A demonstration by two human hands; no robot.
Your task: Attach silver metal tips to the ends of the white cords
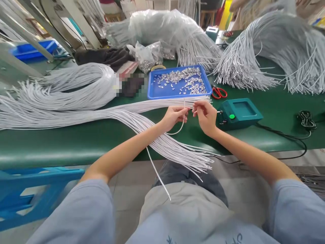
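Observation:
My left hand [174, 118] is closed in a pinch on a thin white cable [182, 126], which rises a little above the fingers and curves down below them. Just to its right, my right hand [205, 117] has its fingertips pressed together; what they hold, if anything, is too small to make out. Under my left forearm a bundle of white cables [182, 150] fans out over the table's front edge, and another cable bundle [144, 105] runs behind the hands. Right beside my right hand stands a green box-shaped device [241, 113] with a bright green button.
A blue tray [175, 97] with many small metal pieces [195, 73] lies behind the hands, red-handled scissors [219, 93] at its right. Large cable bundles [236, 64] fill the back. A black cord [307, 120] lies at right. A blue stool [43, 193] stands at lower left.

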